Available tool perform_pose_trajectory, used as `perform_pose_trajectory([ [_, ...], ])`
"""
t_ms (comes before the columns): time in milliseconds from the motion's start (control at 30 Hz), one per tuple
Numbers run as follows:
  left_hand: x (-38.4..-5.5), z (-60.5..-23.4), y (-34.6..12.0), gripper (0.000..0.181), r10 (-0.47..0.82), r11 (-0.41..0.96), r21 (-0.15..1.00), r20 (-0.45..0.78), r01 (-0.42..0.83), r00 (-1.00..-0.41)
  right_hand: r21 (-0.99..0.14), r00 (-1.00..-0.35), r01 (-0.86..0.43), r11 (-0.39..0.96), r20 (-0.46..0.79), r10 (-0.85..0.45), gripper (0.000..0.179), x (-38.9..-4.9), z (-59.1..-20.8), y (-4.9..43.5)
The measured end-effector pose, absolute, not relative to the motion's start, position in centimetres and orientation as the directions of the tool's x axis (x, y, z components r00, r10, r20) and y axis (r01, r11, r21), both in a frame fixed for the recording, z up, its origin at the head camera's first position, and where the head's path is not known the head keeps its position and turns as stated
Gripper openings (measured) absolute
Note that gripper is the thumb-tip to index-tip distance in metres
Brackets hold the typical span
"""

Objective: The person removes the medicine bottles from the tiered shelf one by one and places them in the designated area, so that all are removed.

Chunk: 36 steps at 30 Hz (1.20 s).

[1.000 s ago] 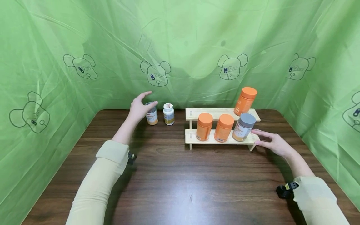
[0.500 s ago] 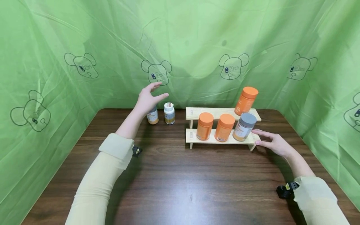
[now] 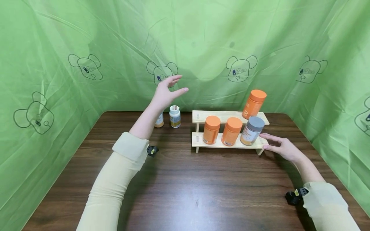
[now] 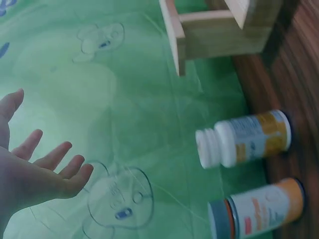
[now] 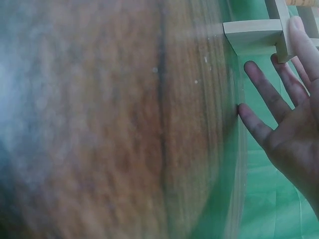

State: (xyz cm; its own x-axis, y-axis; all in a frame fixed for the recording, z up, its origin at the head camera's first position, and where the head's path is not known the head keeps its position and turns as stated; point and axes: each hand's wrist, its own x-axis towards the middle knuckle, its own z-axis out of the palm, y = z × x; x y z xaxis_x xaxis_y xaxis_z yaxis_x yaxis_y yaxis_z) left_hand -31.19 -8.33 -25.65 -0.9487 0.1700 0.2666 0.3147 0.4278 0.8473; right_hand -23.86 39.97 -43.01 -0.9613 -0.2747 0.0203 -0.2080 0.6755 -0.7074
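Observation:
My left hand (image 3: 165, 93) is raised in the air, fingers spread and holding nothing. Below it a grey-capped supplement bottle (image 3: 159, 122) is partly hidden by my forearm. Beside that stands a small white pill bottle (image 3: 174, 117); both show in the left wrist view. My right hand (image 3: 284, 149) touches the right end of a two-tier wooden rack (image 3: 196, 140), its fingers fairly straight. On the lower tier are an orange bottle (image 3: 212, 130), another orange bottle (image 3: 232, 131) and a grey-capped bottle (image 3: 252, 131). One orange bottle (image 3: 254, 104) stands on the upper tier.
The dark wooden table (image 3: 196, 192) extends in front of the rack. Green fabric (image 3: 202, 41) with bear-head drawings encloses the back and sides, close behind the bottles and rack.
My left hand has moved up and right, away from the grey-capped bottle on the table, which stays standing there. My right hand remains at the rack's end.

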Motion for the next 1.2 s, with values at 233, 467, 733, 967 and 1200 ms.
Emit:
perform_pose_trajectory([
  [233,-30.6,-24.6,-5.8,0.065,0.209,0.377,0.854,0.299,0.359,-0.931,-0.711,-0.96,-0.213,0.67,0.024,-0.28,0.055,-23.9,-43.2,40.1],
  [467,-30.3,-23.9,-2.7,0.065,0.241,0.353,0.849,0.324,0.394,-0.915,-0.709,-0.96,-0.214,0.672,0.025,-0.278,0.055,-23.8,-43.3,40.1],
  [733,-30.0,-23.7,0.8,0.064,0.278,0.354,0.84,0.326,0.412,-0.904,-0.703,-0.958,-0.23,0.674,0.043,-0.282,0.054,-23.8,-43.2,40.1],
  [967,-29.9,-24.1,3.5,0.065,0.326,0.358,0.826,0.327,0.436,-0.887,-0.707,-0.96,-0.224,0.671,0.043,-0.275,0.054,-23.9,-43.2,40.1],
  [1200,-29.5,-25.1,5.9,0.063,0.37,0.337,0.827,0.324,0.451,-0.871,-0.708,-0.96,-0.215,0.673,0.029,-0.277,0.055,-24.0,-43.1,40.1],
])
